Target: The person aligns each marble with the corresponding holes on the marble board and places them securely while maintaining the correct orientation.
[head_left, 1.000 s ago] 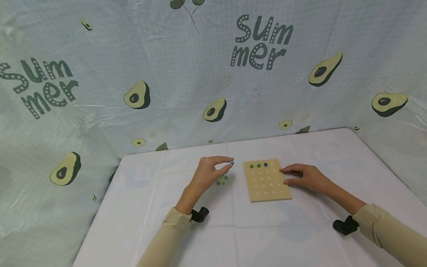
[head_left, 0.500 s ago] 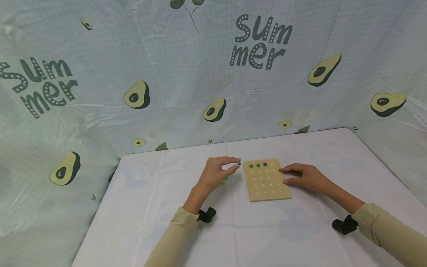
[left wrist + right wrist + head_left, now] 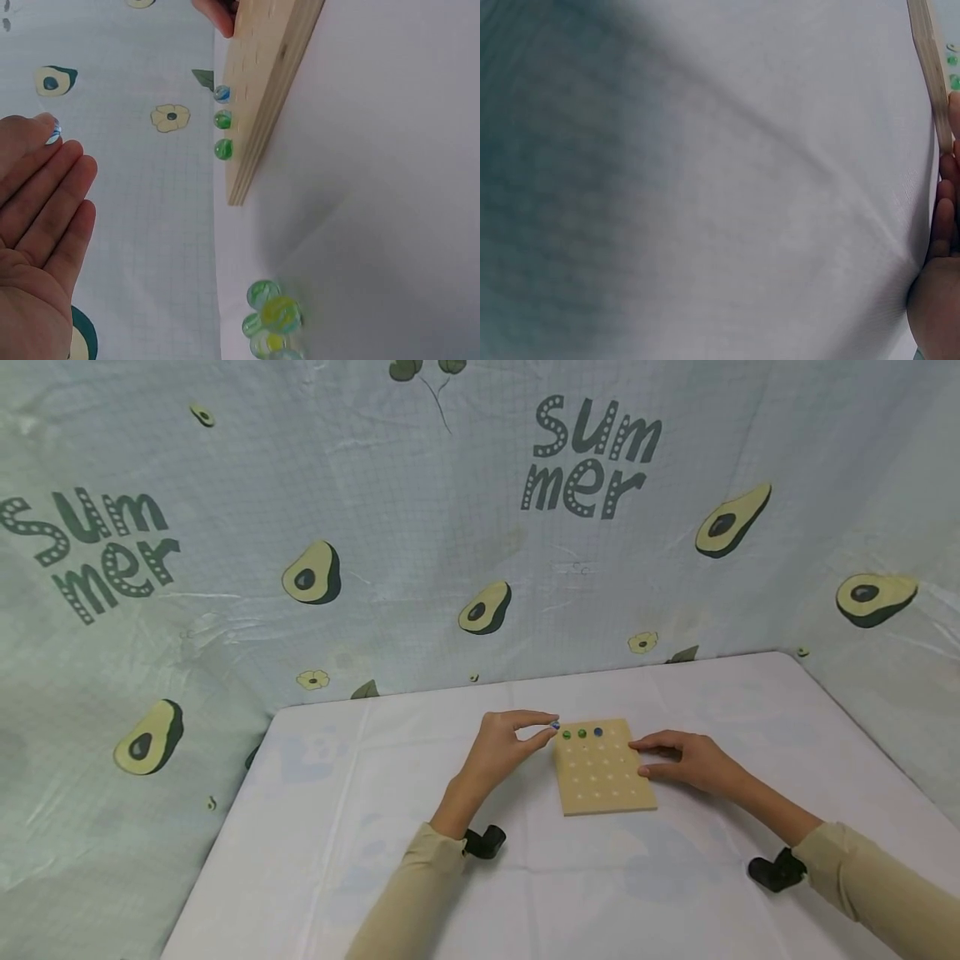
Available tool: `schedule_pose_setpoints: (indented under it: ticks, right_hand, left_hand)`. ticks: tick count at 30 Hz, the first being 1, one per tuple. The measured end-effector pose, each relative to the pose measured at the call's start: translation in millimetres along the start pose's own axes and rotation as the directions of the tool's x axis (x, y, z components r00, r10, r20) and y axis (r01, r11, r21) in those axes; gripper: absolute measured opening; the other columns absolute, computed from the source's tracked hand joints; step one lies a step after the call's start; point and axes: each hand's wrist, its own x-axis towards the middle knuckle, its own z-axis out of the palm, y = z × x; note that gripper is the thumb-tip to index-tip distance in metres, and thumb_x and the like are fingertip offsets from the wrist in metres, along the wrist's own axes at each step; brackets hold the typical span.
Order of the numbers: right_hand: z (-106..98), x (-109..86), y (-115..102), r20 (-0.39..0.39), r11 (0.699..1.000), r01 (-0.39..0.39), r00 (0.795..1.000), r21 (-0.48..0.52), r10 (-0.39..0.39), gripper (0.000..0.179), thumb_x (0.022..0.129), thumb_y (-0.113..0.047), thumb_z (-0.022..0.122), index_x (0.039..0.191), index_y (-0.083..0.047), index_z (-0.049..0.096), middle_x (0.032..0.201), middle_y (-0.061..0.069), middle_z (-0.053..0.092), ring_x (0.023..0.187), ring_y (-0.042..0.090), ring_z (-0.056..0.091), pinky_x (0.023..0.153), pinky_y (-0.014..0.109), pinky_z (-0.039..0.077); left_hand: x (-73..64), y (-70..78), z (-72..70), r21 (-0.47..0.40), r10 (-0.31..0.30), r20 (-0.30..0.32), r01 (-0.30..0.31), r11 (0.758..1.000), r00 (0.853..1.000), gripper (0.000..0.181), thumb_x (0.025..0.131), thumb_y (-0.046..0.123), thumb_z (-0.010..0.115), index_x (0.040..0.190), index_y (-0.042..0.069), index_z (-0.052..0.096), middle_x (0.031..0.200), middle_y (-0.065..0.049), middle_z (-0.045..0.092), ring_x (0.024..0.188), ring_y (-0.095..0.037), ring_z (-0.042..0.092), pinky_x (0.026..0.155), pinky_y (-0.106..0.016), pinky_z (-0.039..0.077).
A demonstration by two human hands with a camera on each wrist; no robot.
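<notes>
My left hand (image 3: 498, 747) pinches a clear marble with blue swirls (image 3: 53, 131) between thumb and fingertip, with the other fingers extended in the left wrist view. It is at the far left corner of a square wooden board (image 3: 600, 785) dotted with rows of shallow hollows. Along the board's far row sit two green marbles (image 3: 582, 733) and a blue marble (image 3: 597, 732). At the board's right edge, my right hand (image 3: 697, 760) rests its thumb and fingertips against the wood, spread slightly apart.
Several loose green and yellow marbles (image 3: 281, 315) lie clustered on the white tablecloth (image 3: 585, 893), left of the board; my left hand hides them in the head view. A cloth backdrop (image 3: 405, 527) printed with avocados rises behind the table.
My left hand has moved right with the marble, from above the loose marbles to the board's far left corner. The right hand and board have stayed put.
</notes>
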Motion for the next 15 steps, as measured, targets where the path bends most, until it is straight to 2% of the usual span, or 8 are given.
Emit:
schedule_pose_setpoints:
  ticks: [8, 15]
  right_hand:
    - [2.5, -0.9, 1.7, -0.003, 1.000, 0.006, 1.000, -0.001, -0.006, 0.054, 0.085, -0.048, 0.079, 0.129, -0.018, 0.071, 0.132, 0.008, 0.067, 0.126, 0.034, 0.059, 0.101, 0.052, 0.050]
    - [0.4, -1.3, 0.9, -0.005, 1.000, 0.011, 1.000, 0.002, -0.011, 0.055, 0.085, -0.050, 0.079, 0.130, -0.019, 0.071, 0.132, 0.007, 0.067, 0.126, 0.032, 0.060, 0.101, 0.052, 0.050]
  left_hand:
    - [0.9, 2.5, 6.9, -0.028, -0.018, -0.002, 0.018, 0.999, 1.000, 0.024, 0.094, 0.018, 0.076, 0.116, 0.011, 0.078, 0.114, -0.001, 0.076, 0.110, -0.014, 0.071, 0.095, -0.024, 0.055]
    - [2.7, 3.1, 7.3, -0.035, -0.008, -0.012, 0.007, 0.999, 1.000, 0.024, 0.093, 0.018, 0.076, 0.115, 0.010, 0.078, 0.114, -0.002, 0.076, 0.110, -0.014, 0.071, 0.095, -0.025, 0.055]
